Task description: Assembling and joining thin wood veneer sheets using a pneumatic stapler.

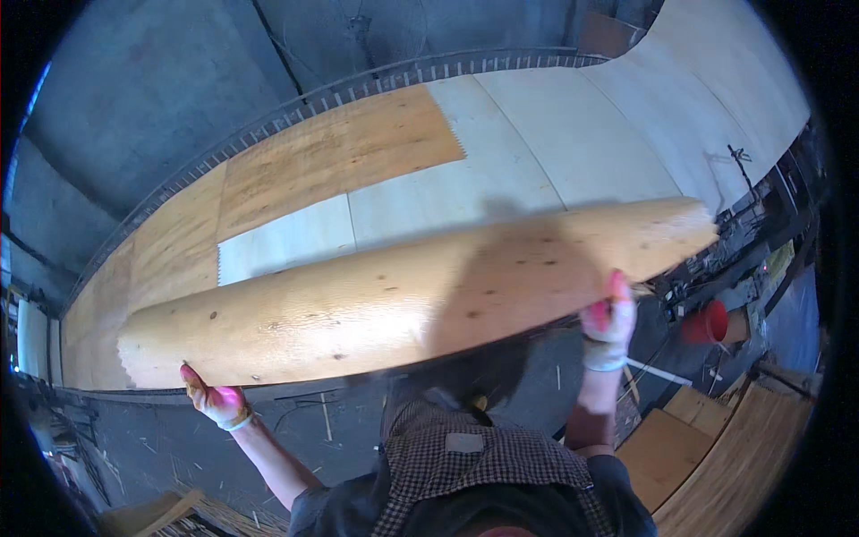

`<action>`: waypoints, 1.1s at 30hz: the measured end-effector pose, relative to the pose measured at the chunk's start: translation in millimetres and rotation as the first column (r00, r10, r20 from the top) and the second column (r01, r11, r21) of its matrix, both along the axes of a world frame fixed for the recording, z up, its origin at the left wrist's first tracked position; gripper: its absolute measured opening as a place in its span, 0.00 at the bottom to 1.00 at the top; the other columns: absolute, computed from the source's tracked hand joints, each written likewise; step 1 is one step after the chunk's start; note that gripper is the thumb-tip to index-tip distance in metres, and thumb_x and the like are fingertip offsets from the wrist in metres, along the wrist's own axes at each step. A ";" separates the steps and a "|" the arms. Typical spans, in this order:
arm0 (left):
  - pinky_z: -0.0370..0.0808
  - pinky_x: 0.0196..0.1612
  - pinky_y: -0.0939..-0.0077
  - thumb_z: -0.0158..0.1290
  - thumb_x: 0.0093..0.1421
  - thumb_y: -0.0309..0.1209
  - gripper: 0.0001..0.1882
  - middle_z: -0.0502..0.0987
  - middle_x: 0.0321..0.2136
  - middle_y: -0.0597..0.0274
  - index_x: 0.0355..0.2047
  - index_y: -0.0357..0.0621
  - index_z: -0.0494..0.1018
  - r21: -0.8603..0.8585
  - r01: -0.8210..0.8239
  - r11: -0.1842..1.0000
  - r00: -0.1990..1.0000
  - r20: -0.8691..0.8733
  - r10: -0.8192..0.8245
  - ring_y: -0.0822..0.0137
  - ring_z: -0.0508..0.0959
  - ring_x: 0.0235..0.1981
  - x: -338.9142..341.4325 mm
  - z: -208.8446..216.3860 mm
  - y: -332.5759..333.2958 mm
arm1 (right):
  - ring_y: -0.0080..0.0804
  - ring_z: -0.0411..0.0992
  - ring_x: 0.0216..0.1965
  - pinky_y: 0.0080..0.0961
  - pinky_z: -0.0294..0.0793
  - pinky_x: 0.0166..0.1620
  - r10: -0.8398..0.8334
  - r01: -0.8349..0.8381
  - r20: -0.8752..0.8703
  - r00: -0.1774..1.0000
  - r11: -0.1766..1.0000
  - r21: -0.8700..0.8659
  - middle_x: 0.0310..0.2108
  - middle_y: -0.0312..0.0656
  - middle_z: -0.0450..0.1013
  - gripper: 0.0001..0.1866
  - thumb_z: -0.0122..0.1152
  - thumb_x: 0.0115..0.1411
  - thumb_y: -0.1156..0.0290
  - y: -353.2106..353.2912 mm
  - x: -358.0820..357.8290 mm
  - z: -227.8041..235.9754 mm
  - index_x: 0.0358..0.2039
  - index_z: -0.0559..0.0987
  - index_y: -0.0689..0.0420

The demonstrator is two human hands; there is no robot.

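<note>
A wide, thin sheet of wood veneer (376,295) with dark knots and ragged ends bows upward across the front of the table. My left hand (215,403), in a white and pink glove, pinches its near edge towards the left end, thumb on top. Towards the right end my right hand (610,324), gloved alike, grips the same edge, its fingers partly hidden below. Beyond the raised sheet lie pale sheets (573,116). A brown veneer sheet (349,148) lies flat over some of them at the far left.
A slatted rail (394,82) follows the table's far edge. Down on the right are a red bucket (707,322) and stacked wood sheets (743,456). Wood scraps litter the dark floor (295,434). Another stack of thin sheets (201,515) stands at the lower left.
</note>
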State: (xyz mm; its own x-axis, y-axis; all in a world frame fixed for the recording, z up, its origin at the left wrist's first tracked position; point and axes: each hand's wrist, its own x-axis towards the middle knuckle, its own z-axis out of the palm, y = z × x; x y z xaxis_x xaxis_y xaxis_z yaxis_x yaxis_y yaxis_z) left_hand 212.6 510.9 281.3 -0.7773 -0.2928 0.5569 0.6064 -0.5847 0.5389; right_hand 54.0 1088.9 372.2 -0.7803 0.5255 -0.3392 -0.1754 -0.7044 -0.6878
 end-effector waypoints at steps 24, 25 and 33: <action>0.73 0.31 0.75 0.60 0.52 0.40 0.25 0.73 0.45 0.71 0.49 0.49 0.68 0.167 0.190 0.968 0.954 0.201 -0.222 0.69 0.75 0.29 -610.3 60.1 425.3 | 0.17 0.55 0.11 0.17 0.57 0.14 0.319 -0.200 -0.318 0.893 0.913 0.354 0.10 0.24 0.56 0.07 0.54 0.60 0.63 474.0 -495.1 47.5 0.35 0.72 0.51; 0.71 0.27 0.75 0.56 0.55 0.41 0.23 0.74 0.42 0.65 0.49 0.49 0.68 0.123 0.112 0.986 0.984 0.123 -0.127 0.68 0.74 0.27 -618.2 85.8 451.9 | 0.16 0.55 0.11 0.17 0.56 0.14 0.416 -0.274 -0.461 0.784 0.898 0.345 0.10 0.24 0.56 0.06 0.52 0.62 0.64 533.4 -518.3 51.7 0.34 0.72 0.51; 0.70 0.28 0.75 0.48 0.57 0.50 0.29 0.72 0.44 0.60 0.54 0.46 0.63 -0.046 -0.358 0.933 0.868 0.351 0.351 0.64 0.74 0.34 -663.1 31.9 452.4 | 0.14 0.52 0.09 0.15 0.52 0.15 0.407 -0.218 -0.471 0.783 0.888 0.405 0.09 0.25 0.54 0.08 0.50 0.62 0.61 608.6 -616.8 -31.9 0.37 0.72 0.50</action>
State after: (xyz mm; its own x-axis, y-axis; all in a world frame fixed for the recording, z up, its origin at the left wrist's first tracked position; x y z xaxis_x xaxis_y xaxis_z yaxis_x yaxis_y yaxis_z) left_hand -450.6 963.3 313.1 -0.7614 -0.5932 0.2616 0.5506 -0.3786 0.7440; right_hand -562.8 1697.5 340.2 -0.9231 0.2213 0.3144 -0.3844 -0.5491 -0.7421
